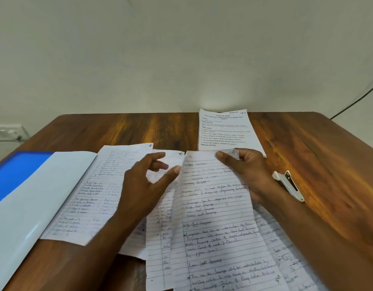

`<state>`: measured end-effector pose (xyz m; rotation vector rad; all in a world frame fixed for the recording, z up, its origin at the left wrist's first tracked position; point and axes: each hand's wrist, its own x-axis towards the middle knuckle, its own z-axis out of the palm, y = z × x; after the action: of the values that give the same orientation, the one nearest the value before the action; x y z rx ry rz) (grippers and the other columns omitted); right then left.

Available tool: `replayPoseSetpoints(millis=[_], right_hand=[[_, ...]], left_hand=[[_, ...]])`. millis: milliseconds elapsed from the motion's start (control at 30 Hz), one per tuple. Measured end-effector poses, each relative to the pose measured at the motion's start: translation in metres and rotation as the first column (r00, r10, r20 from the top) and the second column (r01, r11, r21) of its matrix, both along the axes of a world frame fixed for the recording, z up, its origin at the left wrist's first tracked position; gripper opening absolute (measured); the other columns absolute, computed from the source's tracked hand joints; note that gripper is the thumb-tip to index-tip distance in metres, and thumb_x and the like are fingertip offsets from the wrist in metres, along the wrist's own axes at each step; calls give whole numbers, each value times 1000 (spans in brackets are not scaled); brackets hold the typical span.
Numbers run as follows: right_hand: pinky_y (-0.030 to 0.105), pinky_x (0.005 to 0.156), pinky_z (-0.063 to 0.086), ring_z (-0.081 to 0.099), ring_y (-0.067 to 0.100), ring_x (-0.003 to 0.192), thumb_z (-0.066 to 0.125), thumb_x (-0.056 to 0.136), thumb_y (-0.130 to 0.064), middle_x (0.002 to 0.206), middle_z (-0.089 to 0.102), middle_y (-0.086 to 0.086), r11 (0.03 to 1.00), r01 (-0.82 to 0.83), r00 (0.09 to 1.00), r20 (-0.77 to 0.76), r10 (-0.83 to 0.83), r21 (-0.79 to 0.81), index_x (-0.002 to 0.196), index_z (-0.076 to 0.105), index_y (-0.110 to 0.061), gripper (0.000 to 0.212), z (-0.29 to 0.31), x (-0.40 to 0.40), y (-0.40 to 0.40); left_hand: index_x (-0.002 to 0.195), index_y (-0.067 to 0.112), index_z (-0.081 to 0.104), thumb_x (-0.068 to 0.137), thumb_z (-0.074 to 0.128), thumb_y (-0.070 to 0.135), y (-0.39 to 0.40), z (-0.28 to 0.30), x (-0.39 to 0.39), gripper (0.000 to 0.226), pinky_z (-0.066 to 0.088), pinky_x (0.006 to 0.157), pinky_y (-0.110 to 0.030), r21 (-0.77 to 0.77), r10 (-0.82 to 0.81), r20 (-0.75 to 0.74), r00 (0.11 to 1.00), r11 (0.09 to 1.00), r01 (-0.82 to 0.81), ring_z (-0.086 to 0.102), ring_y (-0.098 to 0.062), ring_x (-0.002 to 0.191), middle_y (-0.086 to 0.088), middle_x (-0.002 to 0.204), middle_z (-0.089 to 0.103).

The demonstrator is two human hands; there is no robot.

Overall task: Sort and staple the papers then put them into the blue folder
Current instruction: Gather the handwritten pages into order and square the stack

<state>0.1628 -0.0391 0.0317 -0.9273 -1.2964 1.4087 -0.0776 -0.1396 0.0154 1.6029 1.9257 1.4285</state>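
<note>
Ruled sheet (219, 238), handwritten and running off the bottom edge, is nearest; its top right corner is pinched between the thumb and fingers of the right hand (250, 173), and a circled number sits at that corner, too small to read. Words such as "language" recur in the handwriting, but most lines are blurred. Left hand (145, 185) hovers half open just left of that sheet, fingers spread and curled, thumb tip touching the sheet's left edge, gripping nothing. Under and between the hands lie more papers (160, 227), overlapping and partly hidden by the held sheet and both forearms; others poke out below the right forearm. Left of the left hand lies a page (87, 198) marked "5" at its top corner, its left side overlapping the folder (19, 185), which lies open, blue cover cut off by the left edge. Just right of the right wrist lies a white stapler (289, 185). Beyond the right hand rests a printed sheet (224, 129) with headings "TASK GOAL" and "INITIAL STATE"; its near edge is hidden by the hand.
</note>
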Motion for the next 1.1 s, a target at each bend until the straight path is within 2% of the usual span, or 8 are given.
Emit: replayPoseSetpoints(millis=[100,200,267,400,667,833,1000,1100], right_hand=[[38,77,62,77,24,80,79,88,-8,85,79,9,997,-73,997,5,73,-16,63,77,-18,27,-2,-7,-3],[53,93,60,77,35,96,82,86,-9,101,79,18,996,-68,997,-22,67,-61,85,80,-7,3,-6,-14,-7],[57,96,59,76,36,100,83,86,-11,105,79,19,995,-38,999,-28,35,-96,98,78,0,17,-7,-17,-8],[54,95,59,77,33,101,81,88,-11,108,79,17,988,-51,997,-62,42,-145,108,76,1,24,-6,-21,-11],[26,52,55,73,19,66,78,89,-9,87,79,15,993,-57,998,16,59,-100,102,74,3,18,-7,-12,-8],[27,53,57,70,19,64,75,91,-7,85,78,16,994,-68,997,36,71,-82,103,75,5,17,-10,-12,-8],[28,50,56,68,22,60,75,91,-5,81,75,21,988,-126,990,52,131,-84,102,73,9,19,-14,-20,-16],[29,49,56,67,24,58,75,91,-4,78,73,24,983,-160,985,50,165,-95,98,73,9,15,-18,-29,-22]], left_hand=[[117,32,73,75,79,65,-4,3,7,54,52,85,-31,15,-86,144,986,996,85,72,4,93,19,87,79],[114,24,75,76,72,74,-6,4,3,62,59,80,-33,71,-247,359,900,969,237,78,-12,95,7,97,82],[118,20,74,75,68,81,-7,3,1,75,62,82,-32,72,-303,449,841,950,305,77,-20,102,1,109,81],[120,17,73,79,88,29,-3,3,-1,45,65,83,-37,-9,-221,484,847,966,258,79,-21,100,0,109,81],[109,15,77,90,80,15,5,-5,-22,19,57,69,-13,19,-25,358,933,1000,20,77,-5,91,5,103,80],[117,24,73,89,83,20,4,-5,-26,31,53,74,-5,26,104,231,967,993,-113,71,8,92,20,104,71],[143,30,55,83,88,39,3,-5,-27,69,53,103,-42,31,223,-74,972,975,-221,64,-11,113,8,129,67],[143,33,57,86,81,47,0,-2,-21,63,39,116,-49,14,121,-209,971,993,-121,55,-16,131,8,141,63]])
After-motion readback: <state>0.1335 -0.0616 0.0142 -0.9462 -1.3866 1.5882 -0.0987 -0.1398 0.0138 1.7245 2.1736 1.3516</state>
